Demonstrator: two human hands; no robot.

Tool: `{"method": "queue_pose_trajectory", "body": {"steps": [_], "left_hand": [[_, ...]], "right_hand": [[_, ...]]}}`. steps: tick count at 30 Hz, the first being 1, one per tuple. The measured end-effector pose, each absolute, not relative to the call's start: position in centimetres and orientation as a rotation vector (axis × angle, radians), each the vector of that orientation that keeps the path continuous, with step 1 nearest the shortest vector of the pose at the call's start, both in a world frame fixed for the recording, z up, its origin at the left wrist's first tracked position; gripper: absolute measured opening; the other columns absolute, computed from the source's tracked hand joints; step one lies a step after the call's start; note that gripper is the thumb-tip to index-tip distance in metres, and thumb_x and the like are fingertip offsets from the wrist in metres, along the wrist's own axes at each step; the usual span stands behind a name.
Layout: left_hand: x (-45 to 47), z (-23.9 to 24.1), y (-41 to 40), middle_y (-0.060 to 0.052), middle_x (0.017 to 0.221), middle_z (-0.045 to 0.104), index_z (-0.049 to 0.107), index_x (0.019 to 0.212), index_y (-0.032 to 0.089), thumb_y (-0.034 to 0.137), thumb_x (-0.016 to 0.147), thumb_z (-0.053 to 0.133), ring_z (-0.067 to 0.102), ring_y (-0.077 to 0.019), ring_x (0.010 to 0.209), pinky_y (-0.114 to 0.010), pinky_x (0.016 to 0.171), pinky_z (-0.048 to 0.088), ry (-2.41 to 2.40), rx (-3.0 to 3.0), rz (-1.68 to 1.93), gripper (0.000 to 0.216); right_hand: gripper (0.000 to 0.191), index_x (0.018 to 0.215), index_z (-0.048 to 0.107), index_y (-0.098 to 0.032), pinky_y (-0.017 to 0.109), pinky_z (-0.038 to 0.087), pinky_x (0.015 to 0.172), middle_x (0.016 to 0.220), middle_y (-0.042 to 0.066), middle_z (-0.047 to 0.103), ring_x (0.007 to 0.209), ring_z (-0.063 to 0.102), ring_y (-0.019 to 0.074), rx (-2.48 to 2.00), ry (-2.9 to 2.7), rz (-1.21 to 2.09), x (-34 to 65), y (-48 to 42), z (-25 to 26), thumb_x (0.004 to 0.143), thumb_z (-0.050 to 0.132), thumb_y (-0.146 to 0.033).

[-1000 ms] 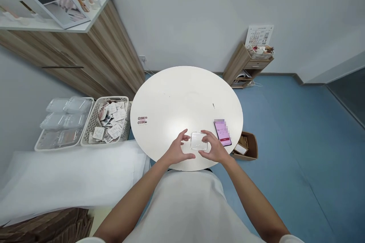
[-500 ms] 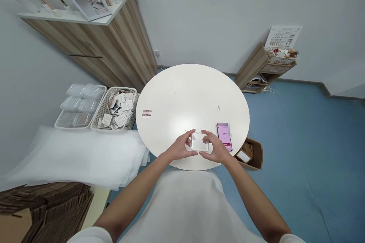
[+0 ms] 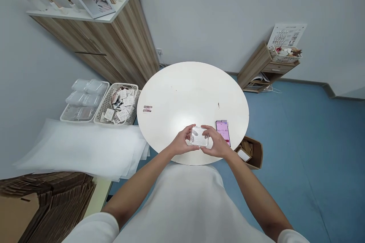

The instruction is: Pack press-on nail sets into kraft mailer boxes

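Note:
A small clear plastic box (image 3: 199, 137) is held just above the near edge of the round white table (image 3: 194, 91). My left hand (image 3: 182, 142) grips its left side with fingers curled round it. My right hand (image 3: 216, 142) grips its right side the same way. A phone (image 3: 222, 132) with a pink screen lies on the table just right of my right hand. A small strip of dark red nail tips (image 3: 147, 108) lies near the table's left edge.
Two white baskets (image 3: 119, 103) stand to the left, one with paper packets, one with clear boxes (image 3: 82, 97). White foam sheets (image 3: 85, 152) lie near left, flattened cardboard (image 3: 48, 201) below them. A cardboard box (image 3: 251, 152) sits on the blue floor at right. Wooden cabinets stand at the wall.
Both hands have closed on the clear box and lifted it off the table toward me. The camera has shifted slightly.

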State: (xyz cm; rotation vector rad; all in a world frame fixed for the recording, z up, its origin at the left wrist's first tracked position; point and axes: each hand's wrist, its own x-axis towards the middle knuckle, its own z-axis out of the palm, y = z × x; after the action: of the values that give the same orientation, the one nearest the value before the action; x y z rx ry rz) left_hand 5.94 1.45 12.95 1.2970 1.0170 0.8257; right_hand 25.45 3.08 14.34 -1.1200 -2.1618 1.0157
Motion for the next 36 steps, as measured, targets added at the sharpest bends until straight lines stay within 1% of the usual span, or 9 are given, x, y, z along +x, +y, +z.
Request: {"method": "queue_pose_trajectory", "body": {"steps": [4,7,14,18,25,30,36], "left_hand": [[6.1,13.4,1.3,-0.008,0.109,0.054,0.039,0.122,0.024,0.025,0.053,0.075,0.054,-0.0178,0.091,-0.031,0.079,0.043,1.02,1.288,0.845,0.078],[6.2,13.8,1.3,-0.008,0.107,0.054,0.041,0.119,0.023,0.025,0.052,0.075,0.055,-0.0181,0.09,-0.031,0.077,0.044,1.008,1.264,0.863,0.075],[6.3,13.7,1.2,-0.007,0.1,0.055,0.042,0.116,0.022,0.024,0.049,0.077,0.056,-0.0163,0.084,-0.028,0.071,0.045,0.975,1.17,0.861,0.075],[6.3,13.4,1.1,-0.008,0.102,0.054,0.042,0.116,0.021,0.023,0.05,0.077,0.055,-0.0159,0.085,-0.028,0.071,0.046,0.952,1.172,0.871,0.074],[6.6,13.4,1.1,-0.006,0.102,0.054,0.042,0.114,0.022,0.023,0.049,0.077,0.055,-0.0154,0.085,-0.028,0.071,0.046,0.909,1.144,0.905,0.074],[6.8,13.2,1.1,-0.006,0.098,0.054,0.041,0.115,0.022,0.022,0.051,0.077,0.057,-0.0166,0.084,-0.03,0.07,0.047,0.864,1.103,0.939,0.074],[6.6,13.0,1.1,-0.008,0.101,0.054,0.042,0.116,0.021,0.021,0.049,0.078,0.056,-0.0198,0.09,-0.031,0.074,0.047,0.864,1.097,0.968,0.076]], "right_hand": [[0.039,0.094,0.049,-0.023,0.035,0.045,0.073,0.122,0.011,0.046,0.101,0.05,0.0241,-1.089,-2.194,1.012,25.5,3.1,14.8,0.059,0.064,-0.027],[0.04,0.093,0.05,-0.024,0.036,0.045,0.073,0.12,0.01,0.048,0.099,0.052,0.0245,-1.088,-2.177,1.02,25.6,3.3,15.1,0.057,0.066,-0.028],[0.038,0.087,0.051,-0.023,0.036,0.043,0.073,0.113,0.01,0.053,0.098,0.052,0.0247,-1.049,-2.081,1.004,25.4,3.1,14.6,0.053,0.068,-0.027],[0.038,0.085,0.05,-0.022,0.036,0.043,0.075,0.107,0.01,0.055,0.1,0.051,0.0255,-1.022,-2.057,0.998,25.4,3.0,14.2,0.052,0.067,-0.026],[0.041,0.087,0.048,-0.021,0.034,0.044,0.068,0.108,0.011,0.054,0.096,0.052,0.0246,-0.978,-2.004,0.945,25.3,3.0,13.9,0.05,0.067,-0.024],[0.042,0.086,0.048,-0.021,0.035,0.044,0.07,0.11,0.011,0.052,0.092,0.053,0.0237,-1.0,-1.978,0.915,25.1,2.9,13.9,0.049,0.067,-0.024],[0.041,0.085,0.049,-0.022,0.034,0.044,0.068,0.11,0.011,0.051,0.091,0.054,0.0232,-1.011,-1.96,0.97,25.0,2.9,13.7,0.049,0.068,-0.025]]}}
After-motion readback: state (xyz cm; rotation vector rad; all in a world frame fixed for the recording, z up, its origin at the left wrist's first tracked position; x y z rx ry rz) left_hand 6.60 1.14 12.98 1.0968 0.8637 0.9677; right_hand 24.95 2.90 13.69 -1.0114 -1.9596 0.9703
